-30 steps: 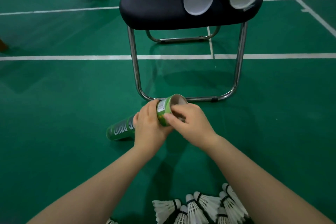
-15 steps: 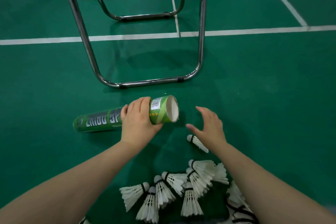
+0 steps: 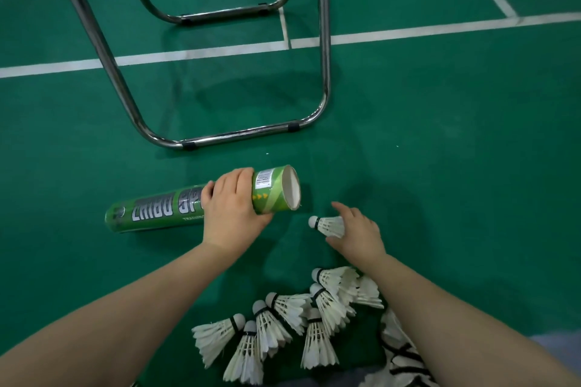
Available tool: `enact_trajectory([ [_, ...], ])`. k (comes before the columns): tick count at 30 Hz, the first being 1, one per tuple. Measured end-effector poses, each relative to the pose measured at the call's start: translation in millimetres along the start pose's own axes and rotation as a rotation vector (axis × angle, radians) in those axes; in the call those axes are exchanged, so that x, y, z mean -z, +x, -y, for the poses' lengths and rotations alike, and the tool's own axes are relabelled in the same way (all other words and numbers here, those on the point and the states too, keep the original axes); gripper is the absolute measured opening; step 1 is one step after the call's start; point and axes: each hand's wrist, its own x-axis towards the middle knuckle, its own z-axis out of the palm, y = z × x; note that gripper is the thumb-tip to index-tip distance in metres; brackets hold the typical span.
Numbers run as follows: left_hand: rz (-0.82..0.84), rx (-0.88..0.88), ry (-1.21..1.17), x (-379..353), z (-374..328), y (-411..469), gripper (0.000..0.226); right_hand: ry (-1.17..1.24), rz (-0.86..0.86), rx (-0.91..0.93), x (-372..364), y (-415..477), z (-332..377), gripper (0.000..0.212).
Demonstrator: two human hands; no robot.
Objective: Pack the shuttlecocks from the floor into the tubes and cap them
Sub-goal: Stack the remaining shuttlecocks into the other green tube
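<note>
Left grip (image 3: 232, 207) clasps the tube (image 3: 157, 210); right grip (image 3: 358, 232) pinches a shuttlecock (image 3: 328, 225); chair (image 3: 239, 132) beyond.

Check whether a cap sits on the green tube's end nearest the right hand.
No, that end of the green tube is open, showing its pale inner wall, while the left hand grips the tube.
</note>
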Motion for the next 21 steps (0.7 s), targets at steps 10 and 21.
enact_trajectory([
  [10,-0.165,0.143,-0.051,48,13,35,0.075,0.582,-0.218,0.295,133,10,92,0.051],
  [21,-0.189,0.072,-0.055,54,9,16,0.075,0.255,-0.083,0.542,129,-12,171,0.08],
])
